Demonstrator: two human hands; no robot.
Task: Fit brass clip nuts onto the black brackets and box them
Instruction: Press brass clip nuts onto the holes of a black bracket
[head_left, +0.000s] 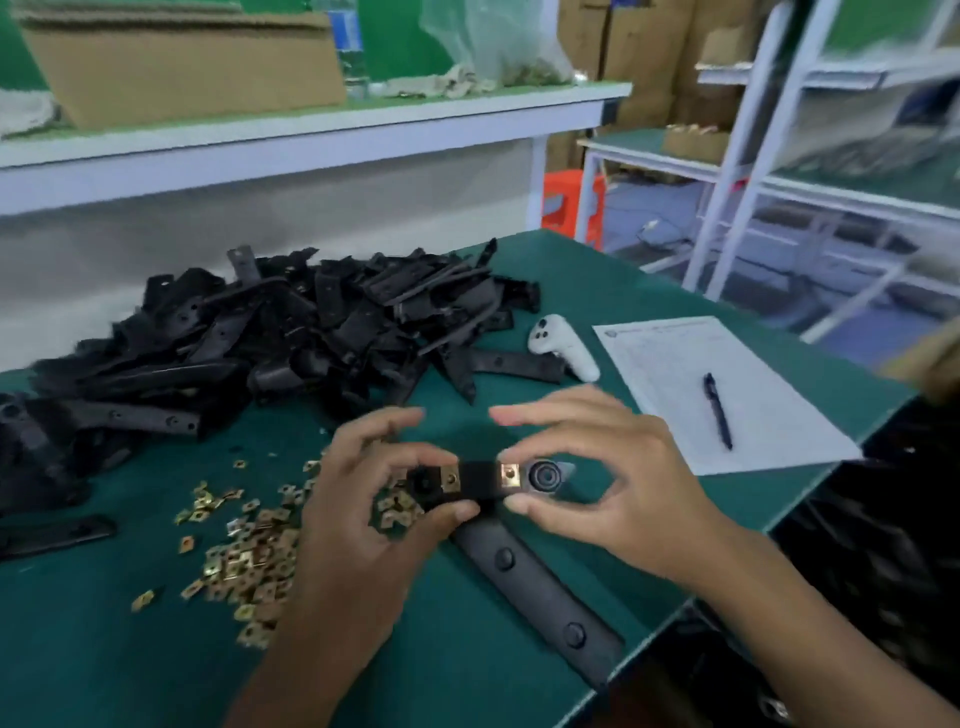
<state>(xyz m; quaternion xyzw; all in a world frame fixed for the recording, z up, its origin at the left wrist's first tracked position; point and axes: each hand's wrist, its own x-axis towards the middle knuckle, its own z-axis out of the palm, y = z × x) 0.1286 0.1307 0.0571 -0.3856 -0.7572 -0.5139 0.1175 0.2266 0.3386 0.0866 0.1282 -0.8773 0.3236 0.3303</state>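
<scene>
I hold a small black bracket (480, 480) level above the green table (130, 649), between both hands. Two brass clip nuts sit on it, one (451, 479) near the left end and one (510, 474) beside a round boss at the right end. My left hand (363, 499) pinches the left end with thumb and fingers. My right hand (597, 483) pinches the right end, index finger raised. Loose brass clip nuts (244, 551) lie scattered under and left of my left hand. A big heap of black brackets (291, 327) fills the far left of the table.
A long black bracket (540, 592) lies on the table under my hands, reaching the front edge. A white controller (561, 343), a paper sheet (717, 395) and a pen (718, 410) lie at the right. A cardboard box (182, 67) stands on the back shelf.
</scene>
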